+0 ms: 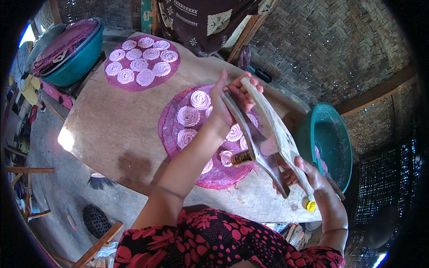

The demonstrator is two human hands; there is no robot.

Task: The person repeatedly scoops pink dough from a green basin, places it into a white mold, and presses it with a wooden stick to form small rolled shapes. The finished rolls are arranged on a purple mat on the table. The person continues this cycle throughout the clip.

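Two hands clamp a wooden lever press (268,134): left hand (230,100) gripping its far end, right hand (299,176) its near end, above a purple mat (172,129) of piped pink rosettes (187,116).

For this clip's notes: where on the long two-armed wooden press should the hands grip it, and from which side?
Best at the two arm ends, as shown: the left hand wraps the far ends from the left, the right hand the near ends from the right. The long two-armed wooden press is slim there, and its brass nozzle stays uncovered over the round purple mat.
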